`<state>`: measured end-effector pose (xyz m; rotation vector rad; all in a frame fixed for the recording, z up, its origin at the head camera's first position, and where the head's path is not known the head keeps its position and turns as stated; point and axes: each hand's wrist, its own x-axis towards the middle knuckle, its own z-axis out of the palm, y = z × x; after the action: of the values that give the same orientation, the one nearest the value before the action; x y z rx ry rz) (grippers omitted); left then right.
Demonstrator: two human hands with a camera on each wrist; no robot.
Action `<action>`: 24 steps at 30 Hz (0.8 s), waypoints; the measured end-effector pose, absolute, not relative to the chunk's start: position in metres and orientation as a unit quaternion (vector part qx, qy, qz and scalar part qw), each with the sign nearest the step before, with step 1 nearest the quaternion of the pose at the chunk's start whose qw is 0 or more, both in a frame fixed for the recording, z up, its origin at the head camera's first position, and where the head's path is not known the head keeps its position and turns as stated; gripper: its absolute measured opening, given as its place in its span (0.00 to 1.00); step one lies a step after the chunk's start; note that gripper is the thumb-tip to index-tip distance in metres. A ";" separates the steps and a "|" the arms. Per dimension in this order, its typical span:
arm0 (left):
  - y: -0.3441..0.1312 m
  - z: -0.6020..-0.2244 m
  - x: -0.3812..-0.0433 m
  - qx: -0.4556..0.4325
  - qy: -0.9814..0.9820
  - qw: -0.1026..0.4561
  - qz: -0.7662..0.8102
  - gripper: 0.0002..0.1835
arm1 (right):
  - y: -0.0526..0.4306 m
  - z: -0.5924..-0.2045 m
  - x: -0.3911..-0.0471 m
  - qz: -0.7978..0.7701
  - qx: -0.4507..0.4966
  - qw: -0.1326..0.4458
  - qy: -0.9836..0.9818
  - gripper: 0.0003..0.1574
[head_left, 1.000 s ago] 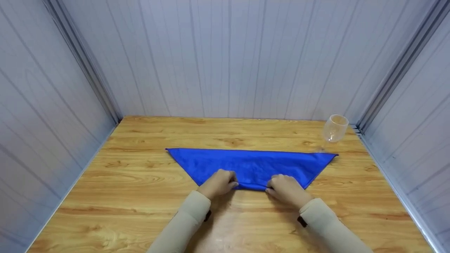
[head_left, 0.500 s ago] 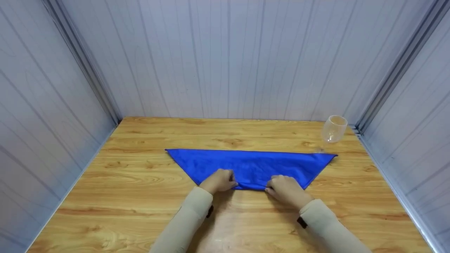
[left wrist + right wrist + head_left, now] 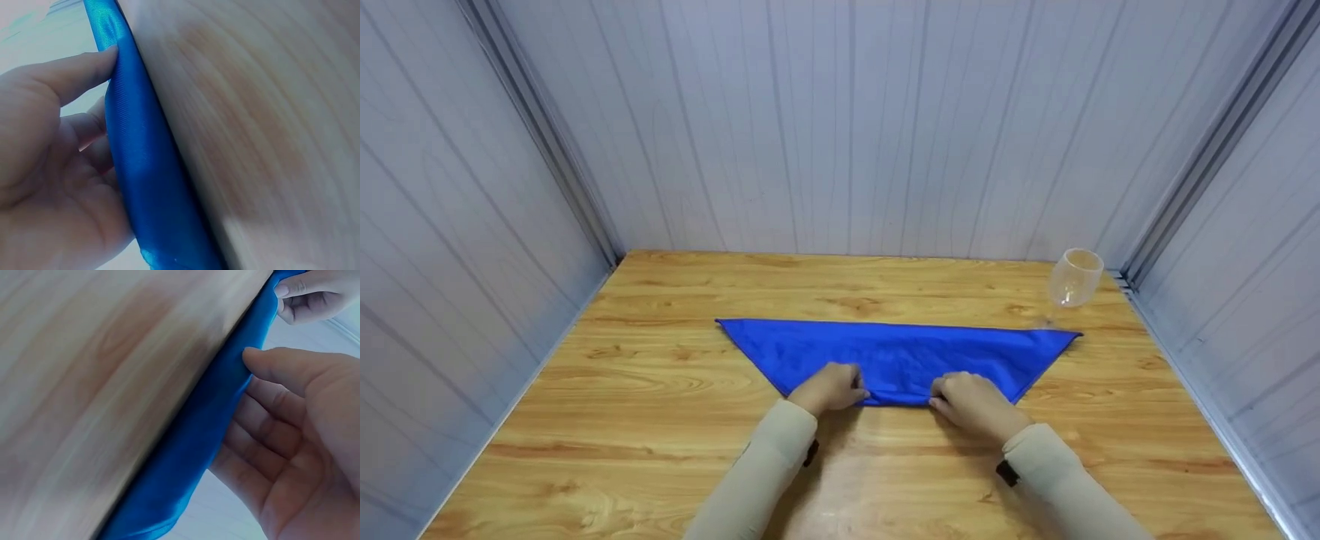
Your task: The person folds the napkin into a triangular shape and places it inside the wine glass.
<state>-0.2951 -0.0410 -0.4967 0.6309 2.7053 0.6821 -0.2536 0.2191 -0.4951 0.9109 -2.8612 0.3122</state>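
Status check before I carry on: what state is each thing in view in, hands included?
Blue cloth: spread on the wood-grain table, roughly trapezoid, near edge turned over.
Wine glass: upright, looks empty.
Left hand: pinches the cloth's near edge.
Right hand: pinches the same edge, further right.

Pale grooved walls [image 3: 810, 127], perhaps metal, border a wood-grain tabletop [image 3: 622, 427].

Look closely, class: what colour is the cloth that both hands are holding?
The cloth is a strong blue, seen best in the head view.
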 end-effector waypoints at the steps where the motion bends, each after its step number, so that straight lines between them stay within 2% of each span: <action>1: -0.041 -0.497 -0.295 0.219 0.936 0.141 0.236 0.08 | 0.219 -0.495 -0.254 0.101 0.302 0.061 -0.946 0.05; 5: -0.041 -0.496 -0.296 0.219 0.937 0.145 0.233 0.08 | 0.220 -0.494 -0.257 0.101 0.306 0.058 -0.945 0.06; 16: -0.040 -0.496 -0.298 0.203 0.937 0.155 0.238 0.08 | 0.218 -0.499 -0.272 0.103 0.284 -0.010 -0.953 0.09; 24: -0.041 -0.496 -0.299 0.191 0.936 0.170 0.241 0.09 | 0.215 -0.498 -0.283 0.109 0.253 -0.083 -0.958 0.11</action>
<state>-0.2989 -0.0413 -0.4962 0.5432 2.6594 0.6842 -0.2830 0.2151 -0.4979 0.8393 -3.1792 0.3625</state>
